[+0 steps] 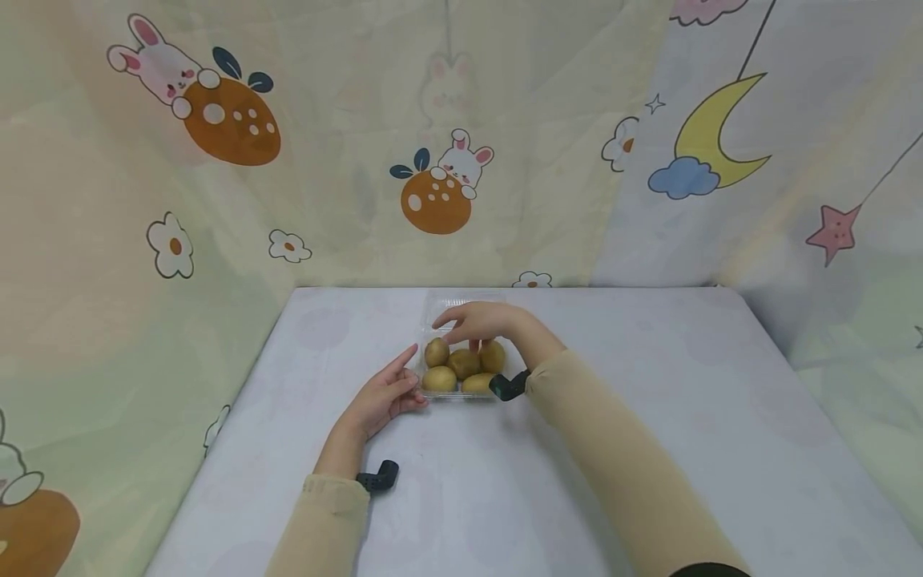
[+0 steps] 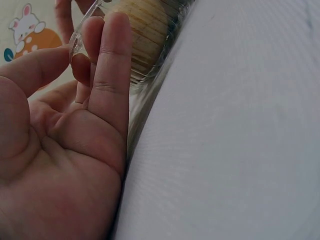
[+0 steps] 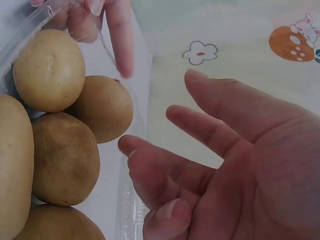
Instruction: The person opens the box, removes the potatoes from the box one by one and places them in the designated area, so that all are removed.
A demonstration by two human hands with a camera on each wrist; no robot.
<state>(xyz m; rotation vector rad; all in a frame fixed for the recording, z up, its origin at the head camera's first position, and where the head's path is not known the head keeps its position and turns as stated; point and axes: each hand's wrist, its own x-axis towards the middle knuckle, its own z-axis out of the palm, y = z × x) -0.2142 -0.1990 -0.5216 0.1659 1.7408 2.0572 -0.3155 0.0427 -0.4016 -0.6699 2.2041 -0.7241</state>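
A clear plastic container (image 1: 441, 394) holds several potatoes (image 1: 464, 364), its lid (image 1: 461, 298) folded back behind it. At the container's left front corner my left hand (image 1: 385, 397) pinches the rim, with the index finger stretched out along the side. In the left wrist view, the thumb meets the clear rim, while a potato (image 2: 137, 30) shows through the ribbed wall. Over the back of the container hovers my right hand (image 1: 485, 322), fingers spread and holding nothing. The right wrist view has its fingertips near a round potato (image 3: 106, 107), apart from it.
The container stands on a white-covered table (image 1: 461, 481), towards its far edge. Behind it hangs a curtain (image 1: 548, 160) printed with rabbits, flowers and a moon. Each wrist wears a small black camera (image 1: 382, 476).
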